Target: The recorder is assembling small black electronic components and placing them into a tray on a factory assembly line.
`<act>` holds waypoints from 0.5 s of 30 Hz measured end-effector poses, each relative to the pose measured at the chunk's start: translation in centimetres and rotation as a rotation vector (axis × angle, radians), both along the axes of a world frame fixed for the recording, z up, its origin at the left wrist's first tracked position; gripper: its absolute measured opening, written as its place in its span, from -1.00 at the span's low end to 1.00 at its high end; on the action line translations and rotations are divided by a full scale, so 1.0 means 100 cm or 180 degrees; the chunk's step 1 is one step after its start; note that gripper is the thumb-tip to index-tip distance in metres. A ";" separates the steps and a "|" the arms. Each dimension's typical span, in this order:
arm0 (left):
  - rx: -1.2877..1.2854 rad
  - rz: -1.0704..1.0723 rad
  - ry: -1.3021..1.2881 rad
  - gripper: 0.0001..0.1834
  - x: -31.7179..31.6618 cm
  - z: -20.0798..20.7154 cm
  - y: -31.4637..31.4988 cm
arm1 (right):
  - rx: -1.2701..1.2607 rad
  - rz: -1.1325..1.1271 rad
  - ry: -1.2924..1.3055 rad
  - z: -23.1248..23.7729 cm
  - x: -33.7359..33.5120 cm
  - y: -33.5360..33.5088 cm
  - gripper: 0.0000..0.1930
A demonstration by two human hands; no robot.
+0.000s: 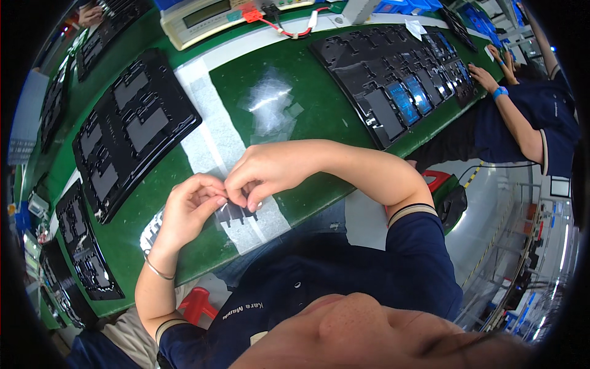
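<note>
left hand (187, 209): thumb and fingertip pinched together on the left end of a small black-tabbed clear film strip (239, 216); a bangle (158, 268) rings the wrist.
right hand (267, 175): fingers bent down, their tips at the strip's upper edge; from here i can't tell whether this grip is clamped on it.
film strip: between the two hands, low over a grey-white band (208, 132) that crosses the bench (304, 200), near the front edge.
front edge: slants up to the right, close below the hands; the right forearm reaches over it.
room on the left: green surface shows as far as a large black tray (110, 132) with grey rectangular pads.
room on the right: more green, up to the near corner of a long black tray (344, 71) holding shiny dark panels.
room beyond: clear film sheets (273, 114) lie past the right hand; farther back stands a beige bench meter (203, 24).
writing: small pale lettering on the dark blue shirt (344, 267); printing under the meter's display; a red tag (249, 12) beside it.
</note>
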State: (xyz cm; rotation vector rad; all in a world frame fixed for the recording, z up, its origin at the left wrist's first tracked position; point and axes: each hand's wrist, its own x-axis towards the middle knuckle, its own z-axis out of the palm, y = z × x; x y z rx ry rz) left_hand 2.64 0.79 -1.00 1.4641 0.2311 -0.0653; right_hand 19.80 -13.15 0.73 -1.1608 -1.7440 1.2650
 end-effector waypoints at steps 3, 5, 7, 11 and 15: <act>0.0254 0.0011 -0.0043 -0.83 0.002 0.001 -0.001 | 0.0123 -0.0117 -0.0201 -0.003 0.003 0.000 -0.89; 0.0373 0.0041 -0.0105 -0.83 0.003 0.001 -0.001 | 0.0100 -0.0062 -0.0252 -0.001 0.003 0.001 -0.87; 0.0525 0.0095 -0.0131 -0.83 0.002 -0.002 0.002 | 0.0055 -0.0079 -0.0391 -0.001 0.004 0.003 -0.81; 0.0769 0.0068 -0.0110 -0.84 0.002 0.002 0.001 | 0.0051 -0.0438 -0.0290 -0.003 -0.003 0.004 -0.75; 0.0855 0.0019 -0.0239 -0.86 0.002 0.000 0.000 | -0.0197 -0.0588 -0.0105 0.005 -0.010 0.007 -0.77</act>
